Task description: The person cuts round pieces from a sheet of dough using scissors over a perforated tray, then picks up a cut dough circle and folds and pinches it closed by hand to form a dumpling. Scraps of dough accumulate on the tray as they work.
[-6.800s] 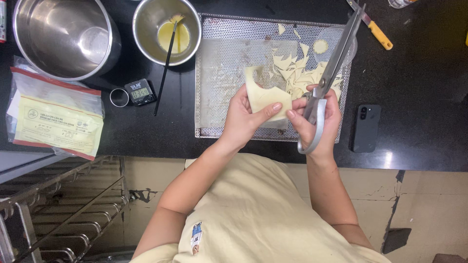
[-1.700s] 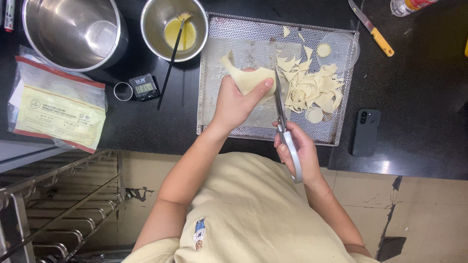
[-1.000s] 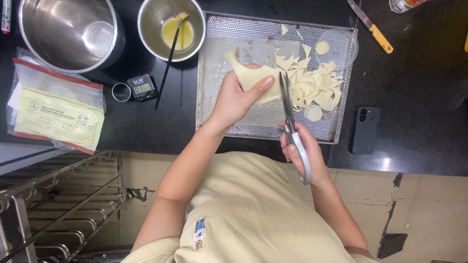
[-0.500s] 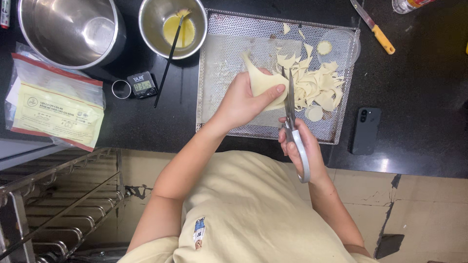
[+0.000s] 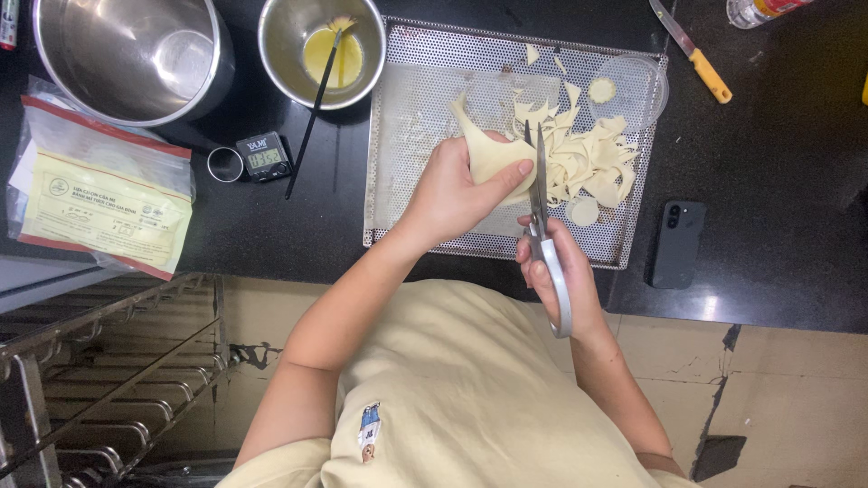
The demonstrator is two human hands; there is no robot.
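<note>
Your left hand (image 5: 452, 194) pinches pale dough sheet (image 5: 484, 149) above perforated tray (image 5: 411, 136). Your right hand (image 5: 556, 280) closed round scissors (image 5: 541, 212), blades just beside sheet's right edge, cut pieces (image 5: 588, 163) beyond.

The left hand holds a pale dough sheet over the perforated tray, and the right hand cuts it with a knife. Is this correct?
Not quite. In the head view the right hand cuts with scissors, not a knife. The left hand does hold the pale dough sheet over the perforated tray.

Yellow-labelled bag (image 5: 104, 203) left; timer screen (image 5: 265, 157) beside.
</note>
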